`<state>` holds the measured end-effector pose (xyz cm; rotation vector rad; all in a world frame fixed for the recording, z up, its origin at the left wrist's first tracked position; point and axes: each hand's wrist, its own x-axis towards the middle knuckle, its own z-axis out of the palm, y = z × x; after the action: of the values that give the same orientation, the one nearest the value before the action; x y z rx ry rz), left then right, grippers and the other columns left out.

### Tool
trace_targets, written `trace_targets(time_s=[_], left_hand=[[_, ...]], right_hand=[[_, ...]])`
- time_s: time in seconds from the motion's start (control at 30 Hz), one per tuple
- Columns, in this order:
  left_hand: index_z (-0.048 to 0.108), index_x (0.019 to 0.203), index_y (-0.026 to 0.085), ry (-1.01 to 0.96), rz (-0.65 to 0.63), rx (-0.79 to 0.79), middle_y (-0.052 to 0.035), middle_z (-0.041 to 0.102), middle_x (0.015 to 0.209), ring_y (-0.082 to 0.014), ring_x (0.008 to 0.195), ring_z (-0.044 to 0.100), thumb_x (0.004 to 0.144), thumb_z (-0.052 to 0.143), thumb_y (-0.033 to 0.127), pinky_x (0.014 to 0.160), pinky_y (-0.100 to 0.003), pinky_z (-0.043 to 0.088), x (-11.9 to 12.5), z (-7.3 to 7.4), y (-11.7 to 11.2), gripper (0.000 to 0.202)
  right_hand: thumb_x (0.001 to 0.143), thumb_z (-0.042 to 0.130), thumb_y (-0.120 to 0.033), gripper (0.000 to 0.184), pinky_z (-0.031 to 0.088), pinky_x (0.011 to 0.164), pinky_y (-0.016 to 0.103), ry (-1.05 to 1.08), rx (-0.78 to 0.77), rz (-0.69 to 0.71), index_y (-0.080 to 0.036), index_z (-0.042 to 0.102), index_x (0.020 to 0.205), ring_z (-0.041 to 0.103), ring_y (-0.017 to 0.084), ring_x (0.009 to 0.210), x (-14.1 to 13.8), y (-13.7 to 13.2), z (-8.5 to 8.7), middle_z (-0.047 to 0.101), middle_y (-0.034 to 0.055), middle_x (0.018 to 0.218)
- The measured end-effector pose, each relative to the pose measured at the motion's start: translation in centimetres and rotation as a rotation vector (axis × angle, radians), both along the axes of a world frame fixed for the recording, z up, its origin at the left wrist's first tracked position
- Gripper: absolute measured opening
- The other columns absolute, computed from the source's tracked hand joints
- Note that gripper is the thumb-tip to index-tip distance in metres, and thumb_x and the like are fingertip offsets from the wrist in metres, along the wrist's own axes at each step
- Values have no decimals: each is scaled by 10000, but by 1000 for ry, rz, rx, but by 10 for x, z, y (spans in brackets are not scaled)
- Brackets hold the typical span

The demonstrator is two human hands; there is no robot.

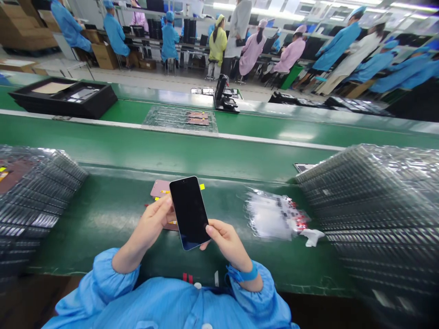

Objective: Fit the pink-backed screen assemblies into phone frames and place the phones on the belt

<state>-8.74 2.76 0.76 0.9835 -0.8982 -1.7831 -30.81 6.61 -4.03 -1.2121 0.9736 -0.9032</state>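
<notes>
Green mat (pixel 103 228): L hand (pixel 151 224), R hand (pixel 226 242) w/ phone (pixel 189 213) (pink sheet (pixel 160 188) half-hidden).

The smartphone (pixel 189 213) had a black screen, the pad (pixel 159 188) behind it was pink with yellow tabs, the bench mat (pixel 96 224) dark green, the sleeve (pixel 101 285) blue.

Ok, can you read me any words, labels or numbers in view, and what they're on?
None can be read. The phone shows a black screen with no text. The red marks on the clear bags are too small and blurred to read, as are the red tags on the bench and the yellow tabs by the pink sheet.
</notes>
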Motion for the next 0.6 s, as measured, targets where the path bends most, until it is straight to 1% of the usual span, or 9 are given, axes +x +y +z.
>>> trace_targets(time_s=[0.07, 0.17, 0.27, 0.33, 0.4, 0.47, 0.5, 0.53, 0.6], left_hand=[[648, 1189, 149, -25, 28, 12, -138, 731, 1013, -311, 866, 715, 826, 675, 567, 577, -363, 607, 5, 8, -4, 555], [663, 1069, 124, -66, 27, 18, -125, 739, 857, -298, 704, 718, 763, 724, 596, 556, -393, 606, 10, 14, -9, 566], [660, 1049, 152, -132, 33, 52, -89, 732, 771, -262, 624, 708, 808, 674, 594, 545, -374, 600, 12, 15, -15, 504], [670, 1037, 141, -168, 86, 20, -98, 740, 815, -242, 679, 721, 866, 634, 526, 584, -331, 602, 11, 14, -26, 423], [681, 1003, 105, -155, 160, -62, -134, 744, 919, -235, 787, 732, 894, 625, 425, 655, -296, 604, 12, 13, -46, 343], [679, 967, 75, -132, 240, -111, -157, 733, 957, -231, 817, 729, 911, 604, 335, 677, -288, 601, 16, 11, -76, 276], [673, 925, 66, -149, 320, -111, -153, 728, 916, -212, 763, 723, 926, 575, 295, 646, -278, 595, 19, 9, -94, 249], [662, 906, 65, -166, 376, -109, -142, 720, 892, -190, 733, 714, 946, 530, 256, 627, -265, 587, 22, 7, -113, 236], [628, 867, 82, -195, 483, -117, -110, 700, 862, -148, 700, 691, 965, 472, 209, 618, -242, 578, 28, -1, -151, 223]], right_hand=[[955, 552, -544, 442, 521, 589, 247, 8, 12, 37, -122, 659, 1033, 699, 180, 619, 0, -1, -3, 660, 54, 823], [950, 545, -561, 459, 513, 581, 246, 43, 7, 64, -124, 667, 1020, 699, 182, 613, -1, -2, -6, 662, 58, 845], [945, 556, -560, 456, 523, 608, 252, 81, -16, 81, -128, 680, 1016, 705, 187, 619, 0, -5, -8, 669, 58, 834], [949, 528, -594, 517, 539, 619, 263, 56, -11, 70, -120, 668, 1103, 710, 197, 627, 1, -10, -12, 681, 67, 801], [995, 396, -615, 600, 559, 615, 280, 60, -46, -6, -106, 606, 1232, 720, 207, 668, 4, -17, -18, 707, 102, 835], [1043, 279, -552, 581, 577, 632, 299, 200, -197, -115, -108, 563, 1287, 725, 206, 730, 9, -25, -27, 722, 130, 903], [1051, 287, -503, 529, 584, 666, 316, 296, -293, -154, -119, 576, 1271, 723, 207, 773, 12, -28, -32, 722, 135, 944], [1046, 337, -453, 459, 588, 725, 345, 384, -387, -173, -131, 606, 1231, 717, 217, 832, 16, -30, -36, 719, 137, 988], [991, 484, -365, 323, 555, 879, 427, 481, -529, -139, -150, 662, 1153, 682, 259, 985, 25, -32, -44, 705, 136, 1074]])
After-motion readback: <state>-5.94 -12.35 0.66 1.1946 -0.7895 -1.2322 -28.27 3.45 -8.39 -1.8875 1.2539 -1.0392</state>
